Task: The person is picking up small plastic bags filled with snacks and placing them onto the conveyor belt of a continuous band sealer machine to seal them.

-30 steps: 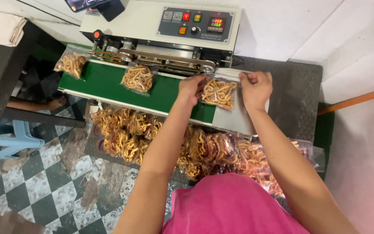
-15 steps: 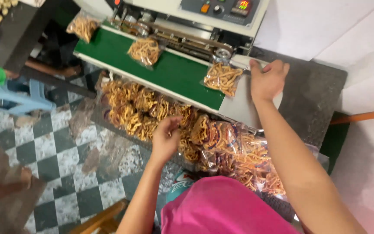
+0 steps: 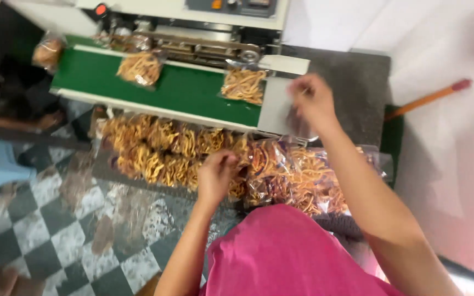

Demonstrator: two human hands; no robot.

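Checkered floor [image 3: 56, 219], grey table [image 3: 357, 93] with sealer [image 3: 193, 22] and green belt [image 3: 187, 93]. Left hand [image 3: 218, 175] curled on a snack bag [image 3: 248, 164] in the pile [image 3: 193, 153] below the belt; hold looks pinched, exact closure hard to tell. Bags likely light, crinkly, slippery film, brittle contents; best pinched at the top edge. Right hand [image 3: 311, 101] blurred at belt end, fingers loosely bent, nothing clearly held. Sealed bags [image 3: 242, 85] riding the belt. Orange stick [image 3: 429, 98] far right. Neighbouring bags crowd the pick.

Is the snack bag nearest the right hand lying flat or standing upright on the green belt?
Lying flat: the snack bag rests on its broad side on the green belt.
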